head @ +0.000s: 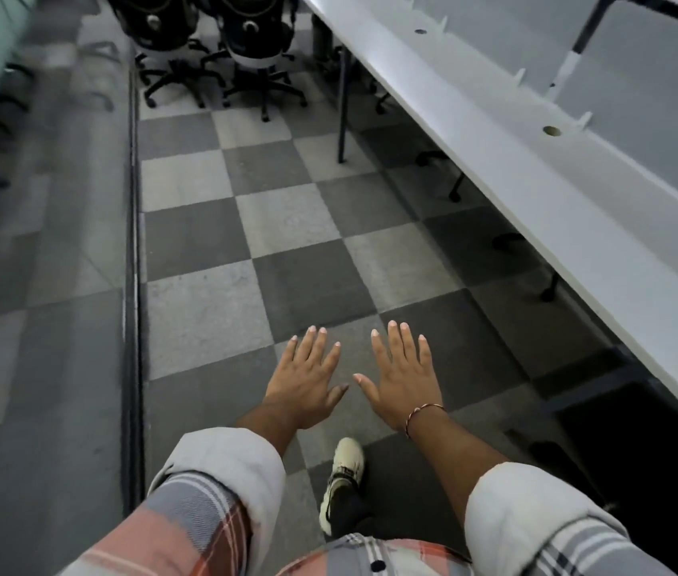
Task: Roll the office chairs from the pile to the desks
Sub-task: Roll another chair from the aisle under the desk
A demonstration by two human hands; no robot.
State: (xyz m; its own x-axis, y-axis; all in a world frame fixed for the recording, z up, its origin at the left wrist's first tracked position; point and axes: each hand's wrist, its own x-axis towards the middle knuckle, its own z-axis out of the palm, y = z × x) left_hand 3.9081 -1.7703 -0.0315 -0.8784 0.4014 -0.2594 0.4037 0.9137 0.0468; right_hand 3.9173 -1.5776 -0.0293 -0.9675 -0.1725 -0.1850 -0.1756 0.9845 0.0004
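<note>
Two black office chairs with white seat edges stand at the far end of the aisle, one on the left (162, 39) and one beside it on the right (256, 47). A long white desk (536, 193) runs along the right side. My left hand (306, 380) and my right hand (403, 376) are held out flat in front of me, palms down, fingers spread, holding nothing. Both hands are well short of the chairs, over the checkered floor.
A dark floor rail (133, 243) and a glass wall (17, 180) reflecting chair bases border the aisle on the left. Chair wheels (507, 243) and a desk leg (342, 110) show under the desk. My white shoe (343, 476) steps on the grey checkered floor tiles (287, 226).
</note>
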